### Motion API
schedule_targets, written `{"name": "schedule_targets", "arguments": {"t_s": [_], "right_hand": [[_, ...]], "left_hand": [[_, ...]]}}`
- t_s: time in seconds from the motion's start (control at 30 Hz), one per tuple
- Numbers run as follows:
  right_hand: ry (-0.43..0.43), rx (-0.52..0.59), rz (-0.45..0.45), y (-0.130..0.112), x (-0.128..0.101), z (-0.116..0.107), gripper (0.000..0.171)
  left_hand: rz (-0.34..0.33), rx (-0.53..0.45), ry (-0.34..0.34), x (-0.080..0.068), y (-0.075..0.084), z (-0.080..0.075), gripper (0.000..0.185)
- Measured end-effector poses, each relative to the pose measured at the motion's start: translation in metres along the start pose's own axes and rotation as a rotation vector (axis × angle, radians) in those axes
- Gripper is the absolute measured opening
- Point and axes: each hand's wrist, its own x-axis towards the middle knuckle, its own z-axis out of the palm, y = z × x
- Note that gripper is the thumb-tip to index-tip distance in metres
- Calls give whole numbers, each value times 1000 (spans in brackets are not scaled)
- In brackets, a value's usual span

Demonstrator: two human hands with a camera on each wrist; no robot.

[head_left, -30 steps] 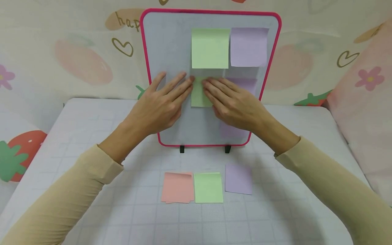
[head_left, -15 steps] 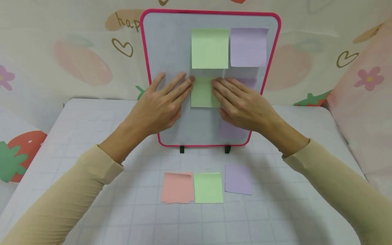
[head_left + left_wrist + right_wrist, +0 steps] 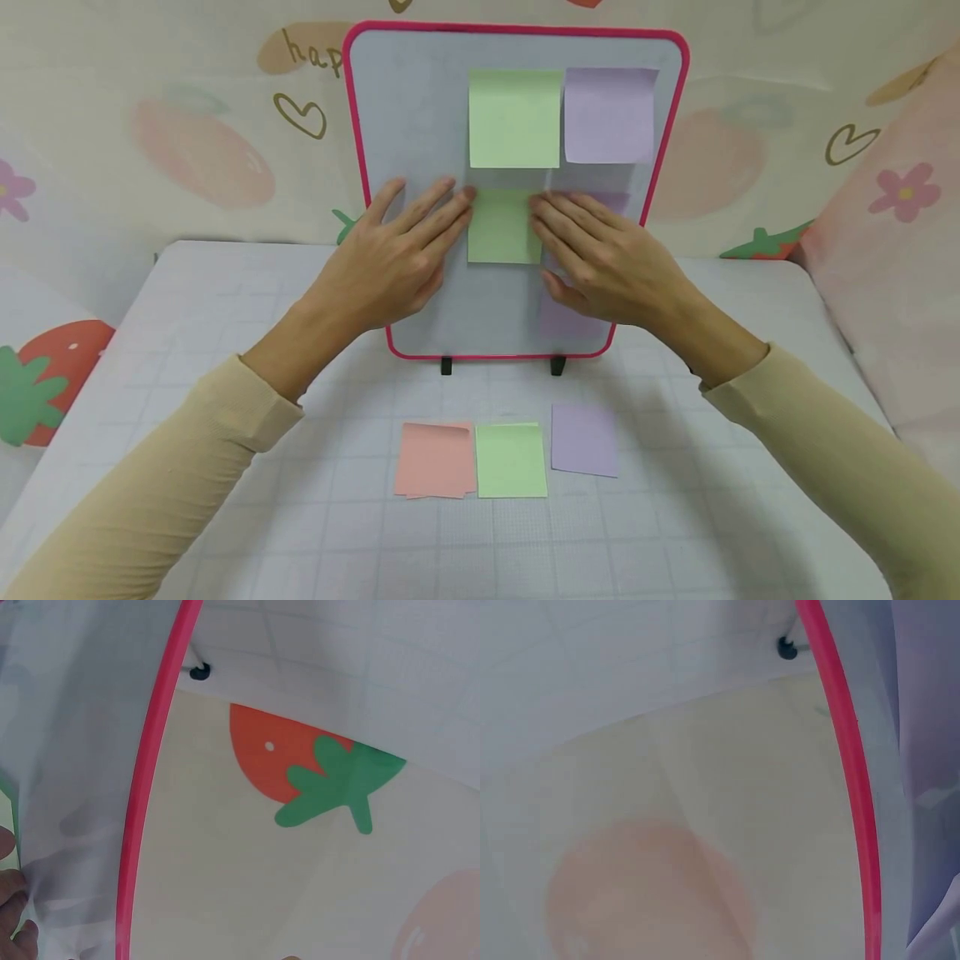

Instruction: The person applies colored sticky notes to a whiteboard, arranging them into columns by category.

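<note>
A pink-framed whiteboard (image 3: 405, 108) stands upright on the table. A green note (image 3: 514, 118) and a purple note (image 3: 609, 115) are stuck near its top. Lower down sits a second green note (image 3: 501, 229). My left hand (image 3: 397, 250) lies flat on the board, its straight fingertips touching that note's left edge. My right hand (image 3: 600, 254) lies flat too, fingers on the note's right edge and over a purple note (image 3: 611, 200). Another purple note (image 3: 562, 321) shows under the right wrist. The left wrist view shows fingertips (image 3: 11, 900) on the board.
A pink note (image 3: 435, 459), a green note (image 3: 511, 460) and a purple note (image 3: 584, 439) lie in a row on the table (image 3: 225, 333) in front of the board. Two black feet (image 3: 446, 365) hold the board up. A strawberry-print cloth (image 3: 202, 150) hangs behind.
My right hand has slid to the right across the lower green note, uncovering most of it. My left hand has stayed where it was.
</note>
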Motion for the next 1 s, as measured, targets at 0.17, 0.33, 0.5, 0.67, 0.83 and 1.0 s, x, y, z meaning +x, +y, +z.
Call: {"name": "schedule_targets", "arguments": {"t_s": [0.17, 0.33, 0.5, 0.67, 0.83, 1.0], "right_hand": [[13, 22, 7, -3, -1, -1, 56], [34, 35, -23, -13, -5, -5, 55], [47, 46, -56, -28, -15, -9, 52], [25, 71, -57, -46, -30, -15, 53], [2, 119, -68, -66, -48, -19, 51], [-37, 201, -59, -84, -72, -17, 51]], "left_hand": [[3, -2, -2, -1, 1, -2, 58], [15, -7, 23, -7, 6, -7, 58], [41, -39, 18, -18, 15, -13, 58], [75, -80, -25, -33, 30, -17, 61], [111, -129, -80, -55, 48, -17, 59], [138, -178, -144, -76, 63, -15, 60]]}}
